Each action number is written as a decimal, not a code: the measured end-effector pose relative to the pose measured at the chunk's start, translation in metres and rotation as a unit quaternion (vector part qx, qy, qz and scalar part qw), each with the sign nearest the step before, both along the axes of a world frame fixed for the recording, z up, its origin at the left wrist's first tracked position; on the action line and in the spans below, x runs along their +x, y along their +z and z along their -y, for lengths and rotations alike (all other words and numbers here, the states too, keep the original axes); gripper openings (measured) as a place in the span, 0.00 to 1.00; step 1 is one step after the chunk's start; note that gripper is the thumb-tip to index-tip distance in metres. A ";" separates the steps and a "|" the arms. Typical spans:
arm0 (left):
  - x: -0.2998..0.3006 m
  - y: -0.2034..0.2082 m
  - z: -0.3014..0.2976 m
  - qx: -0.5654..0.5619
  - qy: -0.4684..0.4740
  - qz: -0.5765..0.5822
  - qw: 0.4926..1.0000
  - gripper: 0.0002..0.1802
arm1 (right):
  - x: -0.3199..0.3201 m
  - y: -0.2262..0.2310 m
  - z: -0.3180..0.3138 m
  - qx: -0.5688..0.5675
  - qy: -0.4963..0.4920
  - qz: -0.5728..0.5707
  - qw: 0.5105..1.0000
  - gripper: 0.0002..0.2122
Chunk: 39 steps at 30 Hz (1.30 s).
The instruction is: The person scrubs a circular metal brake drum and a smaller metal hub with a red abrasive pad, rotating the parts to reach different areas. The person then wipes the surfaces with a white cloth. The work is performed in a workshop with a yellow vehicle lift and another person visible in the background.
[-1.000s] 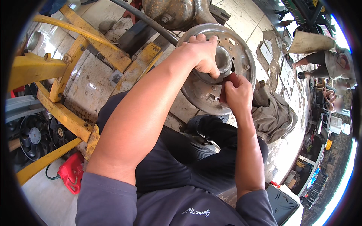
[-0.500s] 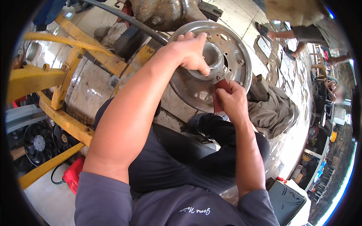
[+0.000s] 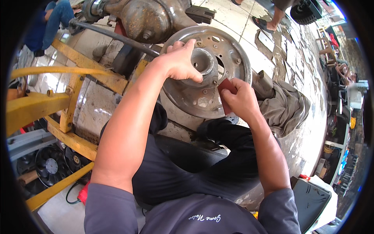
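A round metal brake backing plate (image 3: pixel 187 102) stands tilted before me, with a cylindrical hub (image 3: pixel 210 64) at its centre. My left hand (image 3: pixel 180 62) lies against the hub's left side, thumb and forefinger spread wide apart; its other fingers bend over the far side. Between the thumb and fingers of my right hand (image 3: pixel 240 97) is a dark red piece of sandpaper (image 3: pixel 225 85), at the plate's lower right, just right of a small bolt. The folded sheet overlaps the plate in view; whether it presses on the metal I cannot tell.
Behind the plate is a rusty axle housing (image 3: pixel 146 19), with a long metal rod (image 3: pixel 117 38) running to the left. A yellow steel frame (image 3: pixel 43 105) stands left. A brown cloth (image 3: pixel 286 107) lies right. Another person's sandalled foot (image 3: pixel 266 24) is at the far right.
The whole view has shifted, so the plate sits further left. My right hand with the sandpaper has moved slightly right from the small bolt. My left hand stays at the hub.
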State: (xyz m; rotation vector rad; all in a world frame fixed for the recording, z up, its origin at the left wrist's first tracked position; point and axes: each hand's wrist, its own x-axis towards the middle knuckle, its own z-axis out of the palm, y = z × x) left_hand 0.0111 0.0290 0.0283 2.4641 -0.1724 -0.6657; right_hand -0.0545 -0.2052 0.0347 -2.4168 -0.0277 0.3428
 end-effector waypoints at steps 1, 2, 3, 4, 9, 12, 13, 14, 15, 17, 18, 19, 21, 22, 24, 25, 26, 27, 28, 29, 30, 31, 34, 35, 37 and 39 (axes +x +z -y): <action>0.000 -0.001 0.001 0.002 0.002 0.000 1.000 0.73 | 0.002 0.000 0.002 0.023 -0.035 -0.014 0.999 0.13; 0.000 -0.002 0.002 0.005 0.004 0.002 1.000 0.73 | 0.005 0.004 0.001 0.047 -0.068 -0.027 0.996 0.13; 0.000 -0.002 0.003 0.006 0.004 0.006 1.000 0.73 | 0.005 0.000 0.001 0.056 -0.073 -0.007 0.996 0.12; 0.001 -0.001 0.004 0.005 0.006 0.009 1.000 0.73 | 0.005 -0.009 0.000 0.065 -0.078 0.012 0.995 0.12; -0.004 0.000 0.002 -0.003 0.025 0.012 1.000 0.71 | 0.008 0.002 0.000 0.043 -0.009 -0.050 0.998 0.12; -0.009 0.007 0.009 0.010 0.046 0.017 0.999 0.69 | 0.008 -0.005 0.004 0.041 -0.022 -0.029 0.999 0.12; -0.012 0.012 0.015 0.026 0.057 0.019 0.998 0.69 | 0.010 -0.007 0.003 0.053 -0.046 -0.016 0.997 0.13; -0.016 0.015 0.019 0.042 0.071 0.021 0.996 0.69 | 0.011 -0.010 0.002 0.066 -0.069 -0.004 0.995 0.13; -0.021 0.016 0.023 0.051 0.086 0.032 0.994 0.69 | 0.012 -0.015 0.001 0.052 -0.070 0.014 0.996 0.13; -0.025 0.017 0.027 0.067 0.095 0.046 0.992 0.69 | 0.012 -0.009 -0.003 0.064 -0.082 -0.001 0.995 0.12; -0.026 0.017 0.028 0.075 0.100 0.053 0.991 0.70 | 0.012 -0.006 -0.005 0.068 -0.087 -0.009 0.994 0.12; -0.027 0.017 0.027 0.085 0.098 0.058 0.990 0.69 | 0.012 -0.006 -0.007 0.078 -0.088 -0.011 0.993 0.11; -0.027 0.018 0.028 0.100 0.090 0.068 0.989 0.69 | 0.012 -0.006 -0.008 0.091 -0.093 -0.012 0.991 0.10; -0.027 0.017 0.028 0.100 0.085 0.071 0.989 0.69 | 0.010 -0.009 -0.010 0.106 -0.099 -0.015 0.989 0.10; -0.026 0.017 0.026 0.098 0.077 0.080 0.989 0.69 | 0.005 -0.018 -0.014 0.134 -0.109 -0.019 0.985 0.10; -0.025 0.018 0.027 0.100 0.073 0.083 0.989 0.69 | 0.000 -0.023 -0.018 0.122 -0.131 0.015 0.984 0.10; -0.025 0.018 0.027 0.101 0.072 0.084 0.989 0.69 | -0.006 -0.025 -0.020 0.168 -0.140 -0.016 0.976 0.10; -0.025 0.018 0.027 0.102 0.071 0.086 0.989 0.69 | -0.013 -0.026 -0.022 0.213 -0.149 -0.048 0.964 0.10; -0.025 0.018 0.026 0.106 0.070 0.085 0.988 0.68 | -0.020 -0.026 -0.024 0.257 -0.158 -0.079 0.950 0.11; -0.025 0.017 0.026 0.111 0.070 0.084 0.988 0.67 | -0.025 -0.020 -0.021 0.277 -0.106 -0.208 0.932 0.11; -0.025 0.017 0.027 0.116 0.070 0.083 0.987 0.66 | -0.030 -0.025 -0.022 0.253 -0.095 -0.179 0.946 0.11; -0.024 0.018 0.028 0.108 0.074 0.074 0.989 0.67 | -0.034 -0.028 -0.022 0.226 -0.085 -0.148 0.959 0.11; -0.028 0.017 0.027 0.108 0.088 0.044 0.989 0.67 | -0.018 -0.002 -0.012 0.253 -0.126 -0.106 0.953 0.11; -0.028 0.018 0.029 0.114 0.088 0.041 0.989 0.66 | -0.014 -0.002 -0.005 0.200 -0.134 -0.055 0.969 0.11; -0.029 0.022 0.033 0.122 0.094 0.015 0.988 0.65 | -0.006 -0.005 -0.003 0.140 -0.149 -0.014 0.979 0.12; -0.032 0.031 0.038 0.125 0.097 -0.029 0.987 0.66 | 0.002 -0.006 -0.002 0.115 -0.162 0.020 0.980 0.13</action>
